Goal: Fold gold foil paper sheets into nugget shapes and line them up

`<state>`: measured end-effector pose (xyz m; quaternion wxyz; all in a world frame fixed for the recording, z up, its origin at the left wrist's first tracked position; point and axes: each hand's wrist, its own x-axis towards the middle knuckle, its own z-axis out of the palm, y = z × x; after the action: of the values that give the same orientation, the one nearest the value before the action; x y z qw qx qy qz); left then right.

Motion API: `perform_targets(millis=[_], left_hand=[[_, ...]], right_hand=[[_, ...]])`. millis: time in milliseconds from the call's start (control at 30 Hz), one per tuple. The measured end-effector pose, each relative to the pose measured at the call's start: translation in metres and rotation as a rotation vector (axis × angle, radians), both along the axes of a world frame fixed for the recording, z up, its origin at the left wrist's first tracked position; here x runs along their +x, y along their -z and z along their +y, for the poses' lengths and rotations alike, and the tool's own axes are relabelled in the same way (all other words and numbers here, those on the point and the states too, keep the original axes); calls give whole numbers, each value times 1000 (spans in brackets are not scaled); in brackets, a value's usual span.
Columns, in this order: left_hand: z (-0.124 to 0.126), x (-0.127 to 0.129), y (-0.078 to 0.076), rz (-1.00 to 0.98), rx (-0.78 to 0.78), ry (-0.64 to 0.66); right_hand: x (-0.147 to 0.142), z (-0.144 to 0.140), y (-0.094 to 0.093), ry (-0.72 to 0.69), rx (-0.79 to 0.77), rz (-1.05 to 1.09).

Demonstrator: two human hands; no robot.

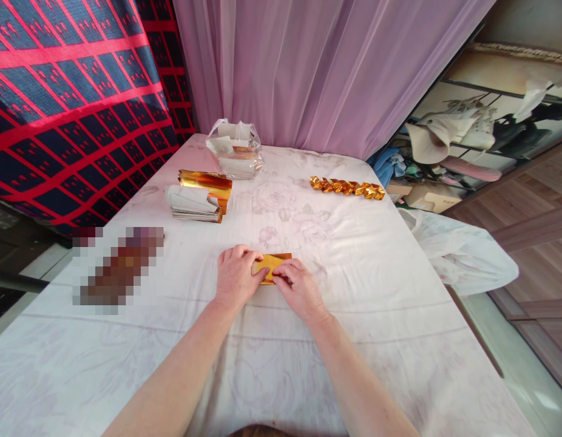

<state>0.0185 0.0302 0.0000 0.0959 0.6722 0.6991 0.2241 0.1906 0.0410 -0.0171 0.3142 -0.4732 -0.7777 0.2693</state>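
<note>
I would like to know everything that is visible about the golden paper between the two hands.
The golden paper looks thin, smooth and foil-like, with a bright yellow face and a darker, coppery strip along its far right edge. It looks roughly rectangular and perhaps folded, but the hands hide parts. It lies on the pale floral cloth; the left hand touches its left side, the right hand's fingers its right.

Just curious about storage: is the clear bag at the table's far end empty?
Not empty: pale pieces show through the clear bag.
</note>
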Motion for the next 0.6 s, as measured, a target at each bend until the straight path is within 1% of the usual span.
perform_targets(millis=[100, 433, 600], left_hand=[[0, -1, 0, -2, 4, 2], [1, 0, 1, -13, 6, 6], [1, -1, 2, -2, 11, 19]], right_hand=[[2, 1, -1, -31, 17, -16], [1, 5, -2, -70, 59, -107], [9, 7, -5, -129, 67, -156]])
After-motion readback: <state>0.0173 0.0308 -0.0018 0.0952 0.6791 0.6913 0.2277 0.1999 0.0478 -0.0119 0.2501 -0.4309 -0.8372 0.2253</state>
